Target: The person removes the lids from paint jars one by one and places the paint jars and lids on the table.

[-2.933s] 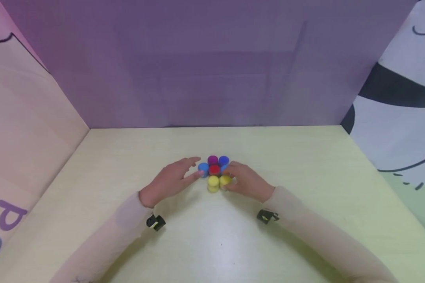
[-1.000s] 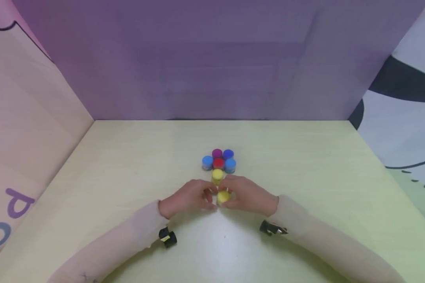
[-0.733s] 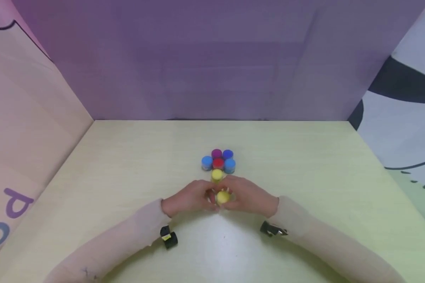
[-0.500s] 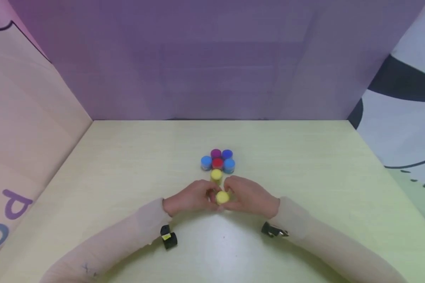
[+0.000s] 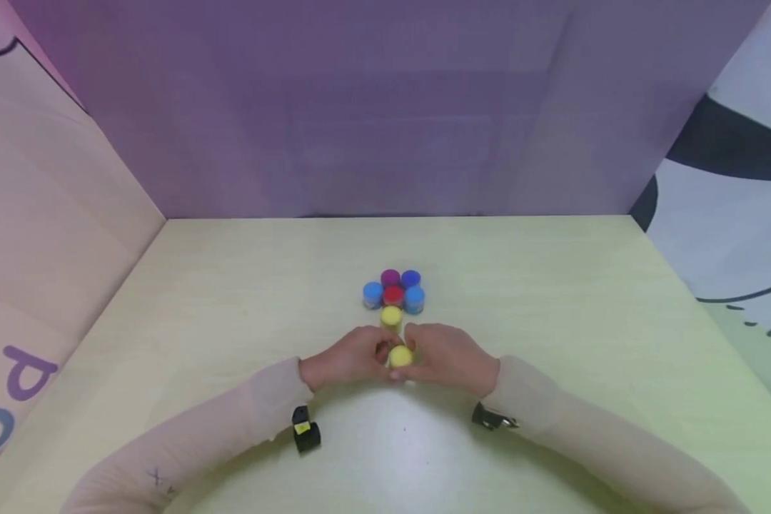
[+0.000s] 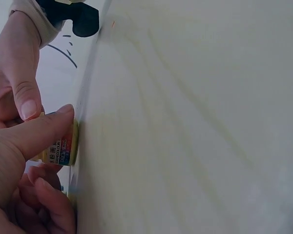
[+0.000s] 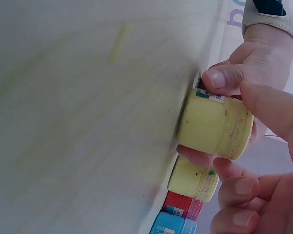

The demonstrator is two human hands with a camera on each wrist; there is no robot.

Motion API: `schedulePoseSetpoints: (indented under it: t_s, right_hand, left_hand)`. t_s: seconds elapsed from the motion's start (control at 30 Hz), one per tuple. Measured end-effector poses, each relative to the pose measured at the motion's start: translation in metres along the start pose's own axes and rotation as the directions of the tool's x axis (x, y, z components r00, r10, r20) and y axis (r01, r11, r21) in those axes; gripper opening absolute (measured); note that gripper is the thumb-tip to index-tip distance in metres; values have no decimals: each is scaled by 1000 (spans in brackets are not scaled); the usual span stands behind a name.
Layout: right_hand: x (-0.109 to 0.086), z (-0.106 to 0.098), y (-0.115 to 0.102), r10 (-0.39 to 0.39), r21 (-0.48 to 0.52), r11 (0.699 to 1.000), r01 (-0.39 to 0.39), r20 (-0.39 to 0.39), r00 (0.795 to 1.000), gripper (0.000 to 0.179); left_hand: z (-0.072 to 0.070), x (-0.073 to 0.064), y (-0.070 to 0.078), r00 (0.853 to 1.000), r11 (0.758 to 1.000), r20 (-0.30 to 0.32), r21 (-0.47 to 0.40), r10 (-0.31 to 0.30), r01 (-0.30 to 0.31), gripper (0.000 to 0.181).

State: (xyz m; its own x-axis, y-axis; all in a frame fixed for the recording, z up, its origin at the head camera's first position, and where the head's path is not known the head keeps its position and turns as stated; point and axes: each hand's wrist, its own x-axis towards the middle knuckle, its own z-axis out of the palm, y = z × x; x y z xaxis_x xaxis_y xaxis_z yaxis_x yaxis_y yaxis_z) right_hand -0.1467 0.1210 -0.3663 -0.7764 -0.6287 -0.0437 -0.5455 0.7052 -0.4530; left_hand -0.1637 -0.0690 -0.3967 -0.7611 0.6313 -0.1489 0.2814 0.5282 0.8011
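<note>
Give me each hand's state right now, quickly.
Left hand: closed, holding the nearer yellow jar.
Right hand: closed, holding that same jar.

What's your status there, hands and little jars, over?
Left hand, right hand: both around near yellow jar. Second yellow jar just beyond, then red jar. Nothing visibly blocking.

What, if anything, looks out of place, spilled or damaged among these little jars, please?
Nothing looks spilled or toppled. The one small oddity is in the right wrist view: the nearest yellow jar has dark specks scattered on its yellow surface; I cannot tell what they are.
</note>
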Motion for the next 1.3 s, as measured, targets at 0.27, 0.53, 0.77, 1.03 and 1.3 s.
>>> schedulePoseSetpoints:
  t_s: [0.27, 0.53, 0.77, 1.03, 1.3]
  right_hand:
    - [3, 0, 0, -10, -21, 1000, 10, 1, 1000, 34]
    - [6, 0, -1, -22, -20, 1000, 22, -3, 1000, 36]
    - [9, 0, -1, 0, -1, 1000, 0, 21, 1000, 35]
    - [10, -3, 0, -16, 36, 999, 15, 43, 999, 32]
    - [10, -4, 4, -111, 43, 993, 109, 39, 993, 29]
  left_hand:
    - [-1, 1, -5, 1000, 999, -7, -45, -1, 0, 28]
    - [-1, 2, -8, 1000, 999, -9, -54, 5, -5, 22]
    - [-2, 2, -9, 1000, 996, 15, -87, 5, -4, 21]
    - [-4, 4, -10, 999, 995, 39, -96, -17, 20, 20]
    - [-6, 6, -9, 997, 985, 67, -169, -31, 42, 22]
